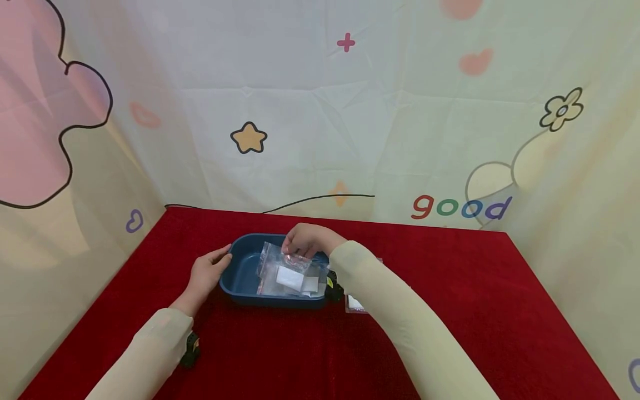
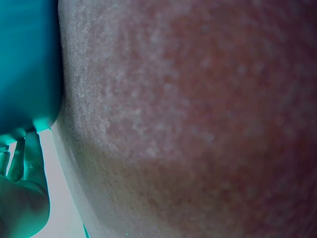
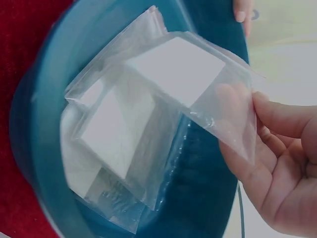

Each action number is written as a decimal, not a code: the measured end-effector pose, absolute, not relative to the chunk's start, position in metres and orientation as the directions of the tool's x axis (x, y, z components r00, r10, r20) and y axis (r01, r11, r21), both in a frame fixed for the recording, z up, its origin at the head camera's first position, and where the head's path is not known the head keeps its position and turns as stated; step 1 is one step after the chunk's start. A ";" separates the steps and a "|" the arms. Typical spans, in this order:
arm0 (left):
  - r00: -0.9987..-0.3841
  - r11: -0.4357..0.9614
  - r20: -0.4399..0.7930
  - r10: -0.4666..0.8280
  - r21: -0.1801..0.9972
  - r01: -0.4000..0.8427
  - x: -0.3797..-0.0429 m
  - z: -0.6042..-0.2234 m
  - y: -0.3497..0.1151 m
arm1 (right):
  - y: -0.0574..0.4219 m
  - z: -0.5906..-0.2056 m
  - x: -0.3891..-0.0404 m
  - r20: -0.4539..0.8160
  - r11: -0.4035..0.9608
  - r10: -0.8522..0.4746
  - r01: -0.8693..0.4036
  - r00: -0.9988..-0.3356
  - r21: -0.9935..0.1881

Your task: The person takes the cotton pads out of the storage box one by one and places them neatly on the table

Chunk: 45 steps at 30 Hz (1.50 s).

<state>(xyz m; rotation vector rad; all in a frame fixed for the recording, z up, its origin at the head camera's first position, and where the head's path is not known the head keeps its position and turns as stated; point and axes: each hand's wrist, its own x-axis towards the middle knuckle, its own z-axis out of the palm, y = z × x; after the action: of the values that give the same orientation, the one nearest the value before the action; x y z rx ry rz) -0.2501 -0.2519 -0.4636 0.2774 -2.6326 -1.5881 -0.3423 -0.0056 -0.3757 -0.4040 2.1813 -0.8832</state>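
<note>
A blue plastic basin (image 1: 239, 272) stands on the red cloth. At its left end my left hand (image 1: 205, 276) grips the rim; in the left wrist view, fingers (image 2: 33, 161) touch the basin's outside. Over the basin my right hand (image 1: 307, 240) pinches the edge of a clear plastic bag (image 3: 230, 111) between thumb and fingers. A white rectangular piece (image 3: 178, 69) shows inside this bag. Beneath it, several similar clear bags with white pieces (image 3: 119, 126) lie overlapping in the basin, tilted against one another.
Red cloth (image 1: 270, 350) covers the table. Partly hidden by my right forearm, another small packet (image 1: 355, 304) lies on the cloth right of the basin. A printed curtain (image 1: 300, 166) hangs behind the table's back edge and along the sides.
</note>
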 end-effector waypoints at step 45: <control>-0.981 0.455 -0.065 -0.184 0.879 -0.143 -0.248 -0.462 -0.250 | 0.097 -0.379 -0.307 -0.266 0.246 -0.323 0.191 -0.908 -0.950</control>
<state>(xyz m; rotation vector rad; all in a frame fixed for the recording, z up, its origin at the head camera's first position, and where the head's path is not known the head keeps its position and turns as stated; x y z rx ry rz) -0.2480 -0.2499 -0.4617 0.2981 -2.6453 -1.5921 -0.3071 0.0970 -0.3793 -0.1212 2.1153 -1.7035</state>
